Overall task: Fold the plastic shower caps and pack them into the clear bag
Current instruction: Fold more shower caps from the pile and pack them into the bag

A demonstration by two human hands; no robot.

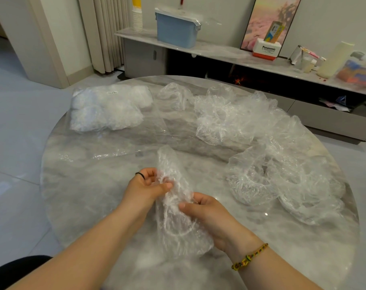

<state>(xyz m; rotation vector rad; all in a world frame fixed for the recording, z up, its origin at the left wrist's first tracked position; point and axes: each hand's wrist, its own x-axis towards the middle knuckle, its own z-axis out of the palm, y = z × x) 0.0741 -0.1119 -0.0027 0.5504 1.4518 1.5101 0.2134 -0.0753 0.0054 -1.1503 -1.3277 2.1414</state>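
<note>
A crumpled clear shower cap (175, 208) hangs between both hands above the near part of the round marble table (90, 195). My left hand (145, 186) pinches its upper part with thumb and curled fingers. My right hand (205, 210) grips its middle from the right side. The clear bag (106, 109), holding several folded white caps, lies at the far left of the table with its open mouth spread flat toward the centre. Loose shower caps (230, 118) lie in a pile at the far right, and more loose caps (282, 181) lie at the near right.
Behind the table runs a long low cabinet (219, 51) carrying a blue box (175, 31), stacked paper cups (137, 17), a Panasonic box (266, 50) and bottles. The pale tiled floor (17, 126) shows to the left of the table.
</note>
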